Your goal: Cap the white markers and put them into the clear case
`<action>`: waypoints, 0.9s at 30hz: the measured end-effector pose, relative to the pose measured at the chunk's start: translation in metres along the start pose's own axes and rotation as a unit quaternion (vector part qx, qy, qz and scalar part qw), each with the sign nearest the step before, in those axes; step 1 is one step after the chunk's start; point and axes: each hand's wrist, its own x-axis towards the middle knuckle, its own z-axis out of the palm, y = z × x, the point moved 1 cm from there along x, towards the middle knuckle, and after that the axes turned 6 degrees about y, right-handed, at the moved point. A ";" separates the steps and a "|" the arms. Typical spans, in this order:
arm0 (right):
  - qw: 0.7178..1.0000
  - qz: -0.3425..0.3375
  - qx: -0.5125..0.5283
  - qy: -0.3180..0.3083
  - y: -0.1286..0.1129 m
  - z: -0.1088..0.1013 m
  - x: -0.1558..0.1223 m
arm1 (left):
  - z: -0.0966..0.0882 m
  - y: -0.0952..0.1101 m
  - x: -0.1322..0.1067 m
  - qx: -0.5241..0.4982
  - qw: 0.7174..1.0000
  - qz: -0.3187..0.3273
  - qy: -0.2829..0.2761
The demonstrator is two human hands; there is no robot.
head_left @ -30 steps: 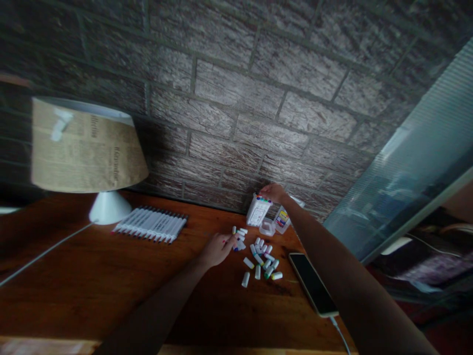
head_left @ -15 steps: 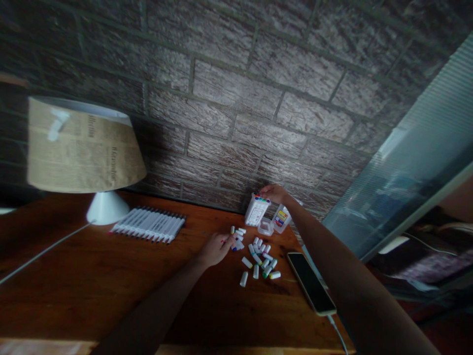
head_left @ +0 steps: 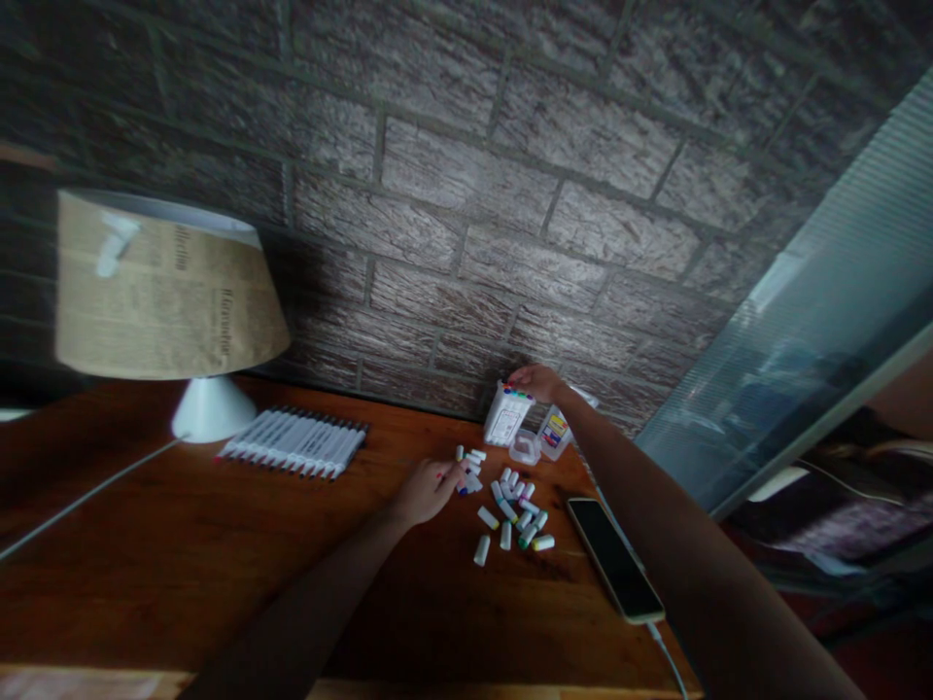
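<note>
My right hand (head_left: 537, 382) reaches to the top of an upright clear plastic case (head_left: 505, 420) filled with markers, whose coloured ends show at its mouth. Its fingers are bent and closed on a marker end there, partly hidden. My left hand (head_left: 429, 489) rests on the wood, fingers drawn together beside a small group of white caps (head_left: 473, 467); what they hold, if anything, is hidden. More white marker caps (head_left: 526, 518) with coloured ends lie scattered to the right. A row of white markers (head_left: 295, 443) lies side by side further left.
A clear lid (head_left: 523, 447) and a labelled clear plastic piece (head_left: 555, 431) sit beside the case. A phone (head_left: 614, 559) on a cable lies near the right table edge. At the left stands a lamp (head_left: 211, 408) with a cord. A brick wall (head_left: 466, 262) backs the table (head_left: 182, 554).
My right hand has shifted very slightly left over the top of the case. My left hand and the scattered caps stay in place.
</note>
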 end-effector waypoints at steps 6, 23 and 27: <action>1.000 -0.004 -0.024 0.012 -0.001 0.002 0.000 | -0.001 0.002 -0.001 0.008 1.000 -0.002 -0.001; 1.000 -0.017 -0.020 0.010 0.003 0.005 0.002 | 0.000 -0.003 0.000 0.010 1.000 0.007 0.003; 1.000 -0.016 -0.011 0.008 0.005 0.005 0.003 | 0.000 -0.002 0.000 0.015 1.000 0.005 0.004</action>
